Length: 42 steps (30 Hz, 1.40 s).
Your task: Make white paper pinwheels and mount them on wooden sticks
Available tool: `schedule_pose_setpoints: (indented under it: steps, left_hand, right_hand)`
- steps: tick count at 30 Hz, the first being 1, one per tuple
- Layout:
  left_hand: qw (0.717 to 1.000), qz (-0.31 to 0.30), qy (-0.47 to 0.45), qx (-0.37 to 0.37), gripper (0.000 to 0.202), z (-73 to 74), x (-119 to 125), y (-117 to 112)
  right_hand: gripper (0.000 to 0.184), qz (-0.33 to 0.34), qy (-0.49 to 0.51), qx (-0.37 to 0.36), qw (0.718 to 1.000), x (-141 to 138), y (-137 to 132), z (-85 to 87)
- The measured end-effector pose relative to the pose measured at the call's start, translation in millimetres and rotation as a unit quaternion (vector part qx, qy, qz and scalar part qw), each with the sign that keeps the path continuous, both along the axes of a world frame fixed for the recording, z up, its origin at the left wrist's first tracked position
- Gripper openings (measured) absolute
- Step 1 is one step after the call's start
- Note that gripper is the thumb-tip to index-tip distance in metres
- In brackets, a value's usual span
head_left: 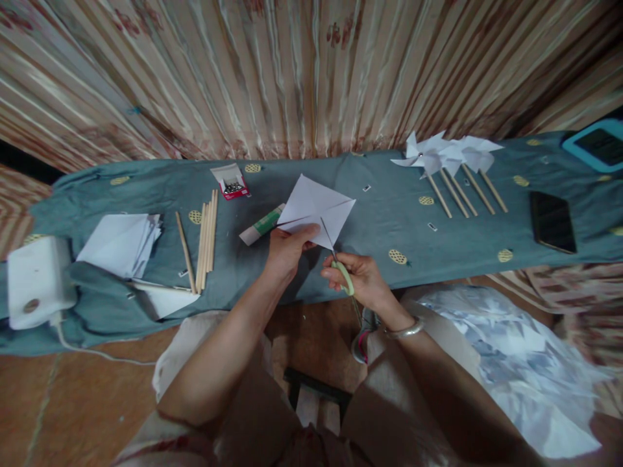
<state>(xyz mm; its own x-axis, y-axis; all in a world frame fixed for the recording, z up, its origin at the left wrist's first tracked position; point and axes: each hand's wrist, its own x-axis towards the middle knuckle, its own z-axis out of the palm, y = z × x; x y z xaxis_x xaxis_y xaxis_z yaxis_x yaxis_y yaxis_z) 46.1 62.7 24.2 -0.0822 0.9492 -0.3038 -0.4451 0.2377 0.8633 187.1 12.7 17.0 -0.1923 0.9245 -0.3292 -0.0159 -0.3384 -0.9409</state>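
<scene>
My left hand (288, 250) pinches a square sheet of white paper (311, 198) by its lower left side, thumb on top. Crease lines cross the sheet, and a slit shows near the thumb. In my right hand (360, 275) are scissors with light green handles (346, 280); their blade lies over the paper's bottom corner and points toward its middle. A green-and-white glue stick (265, 224) lies just left of the sheet, partly covered by it. Behind it stands an open red-and-white box (232, 183) of small shiny metal pieces.
Wooden sticks (207, 240) and a stack of white paper (119, 243) lie at left, beside a white box-shaped device (39, 282) with a cable. Several paper pinwheels (450, 159) and a phone (553, 222) lie at right. A plastic bag of paper scraps (516, 363) sits below the table edge.
</scene>
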Motion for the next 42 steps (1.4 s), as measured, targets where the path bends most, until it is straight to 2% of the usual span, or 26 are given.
schedule_pose_setpoints:
  steps: [6, 9, 11, 15, 19, 25, 27, 29, 32, 34, 36, 38, 40, 42]
  left_hand:
    - [1.000, -0.001, -0.016, -0.009, 0.032, 0.4, 0, 1]
    - [1.000, 0.002, -0.027, -0.002, 0.034, 0.9, -2, 3]
    - [0.999, 0.009, -0.030, 0.005, 0.035, 0.8, -4, 6]
    - [1.000, 0.010, -0.009, 0.009, 0.034, -2.0, -7, 7]
    - [0.999, -0.029, 0.041, 0.012, 0.031, -12.8, -4, 4]
    - [0.977, -0.105, 0.181, 0.031, 0.017, -36.5, -3, 7]
    - [0.966, -0.126, 0.222, 0.051, 0.014, -39.9, -6, 10]
    - [0.953, -0.131, 0.259, 0.085, 0.023, -39.3, -10, 12]
    - [0.917, -0.118, 0.357, 0.133, 0.056, -33.2, -20, 14]
    - [0.875, -0.102, 0.440, 0.173, 0.064, -28.0, -27, 13]
    - [0.816, -0.081, 0.520, 0.239, 0.061, -24.3, -31, 10]
    - [0.750, -0.101, 0.577, 0.306, 0.049, -23.7, -32, 4]
    - [0.700, -0.167, 0.601, 0.348, 0.039, -26.3, -27, -2]
    - [0.669, -0.231, 0.608, 0.359, 0.036, -30.9, -20, -9]
  right_hand:
    - [0.047, 0.007, -0.018, 0.005, 1.000, 5, -6, -13.5]
    - [0.044, 0.032, -0.096, 0.049, 0.994, 13, -11, -18.5]
    - [0.041, 0.050, -0.169, 0.091, 0.980, 20, -15, -16.7]
    - [0.041, 0.050, -0.330, 0.158, 0.929, 39, -19, -5.8]
    - [0.050, -0.001, -0.467, 0.183, 0.865, 61, -16, -1.0]
    - [0.048, -0.069, -0.623, 0.164, 0.761, 86, 4, -3.9]
    - [0.048, -0.071, -0.656, 0.156, 0.735, 89, 12, -3.4]
    - [0.048, -0.072, -0.674, 0.143, 0.721, 91, 18, -2.3]
    - [0.045, -0.070, -0.689, 0.131, 0.709, 90, 25, -0.5]
    - [0.042, -0.067, -0.700, 0.130, 0.700, 88, 27, 0.6]
    - [0.039, -0.066, -0.706, 0.135, 0.692, 85, 30, 1.5]
    - [0.038, -0.067, -0.707, 0.145, 0.689, 83, 33, 1.9]
    - [0.035, -0.067, -0.707, 0.151, 0.688, 81, 36, 1.7]
    - [0.033, -0.064, -0.706, 0.151, 0.689, 79, 39, 1.2]
